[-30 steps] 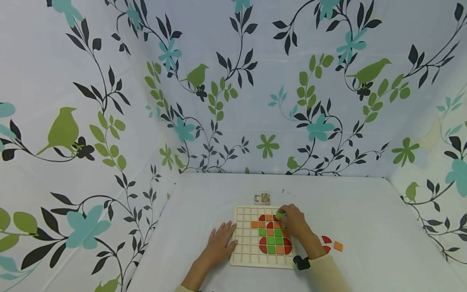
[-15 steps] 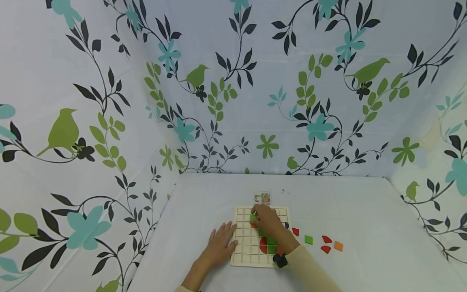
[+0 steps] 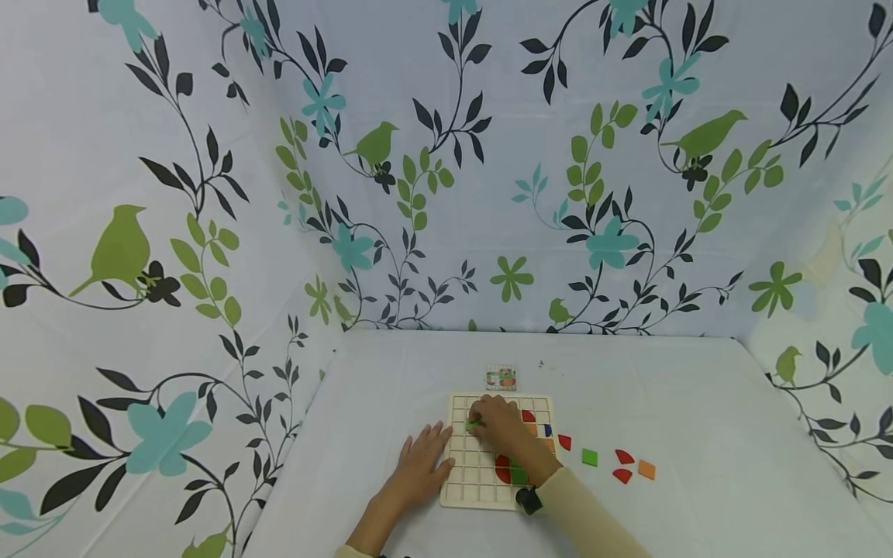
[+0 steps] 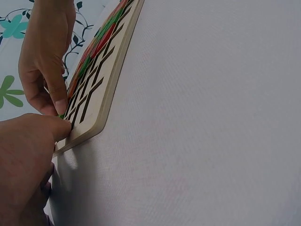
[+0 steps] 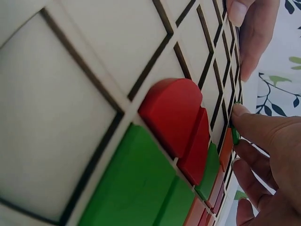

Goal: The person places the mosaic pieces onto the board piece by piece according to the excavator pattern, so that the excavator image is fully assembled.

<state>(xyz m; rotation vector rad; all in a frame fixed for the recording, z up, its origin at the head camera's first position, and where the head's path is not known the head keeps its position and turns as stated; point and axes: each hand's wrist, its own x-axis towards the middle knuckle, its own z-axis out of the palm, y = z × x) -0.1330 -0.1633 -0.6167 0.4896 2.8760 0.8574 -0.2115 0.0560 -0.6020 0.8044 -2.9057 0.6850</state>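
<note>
A pale wooden grid board [image 3: 463, 484] lies on the white table, partly filled with red, green and orange pieces. My right hand [image 3: 498, 422] reaches over its upper left part and pinches a small green tile [image 5: 235, 135] between thumb and fingers, at the grid. The right hand and forearm hide many placed pieces in the head view. A red rounded piece [image 5: 174, 113] and a green piece [image 5: 129, 176] sit in the grid in the right wrist view. Spread out flat, my left hand [image 3: 421, 463] rests at the board's left edge, its thumb touching the rim.
Behind the board lies a small pattern card [image 3: 501, 377]. Right of it are a loose green square [image 3: 589, 457], an orange square [image 3: 647, 470] and several red pieces [image 3: 623, 475]. A blue piece [image 3: 547, 430] shows on the board's right side. Patterned cloth [image 3: 432, 256] hangs behind the table.
My right hand has moved left across the board with the green tile, from its upper right to its upper left. The left hand has stayed in place.
</note>
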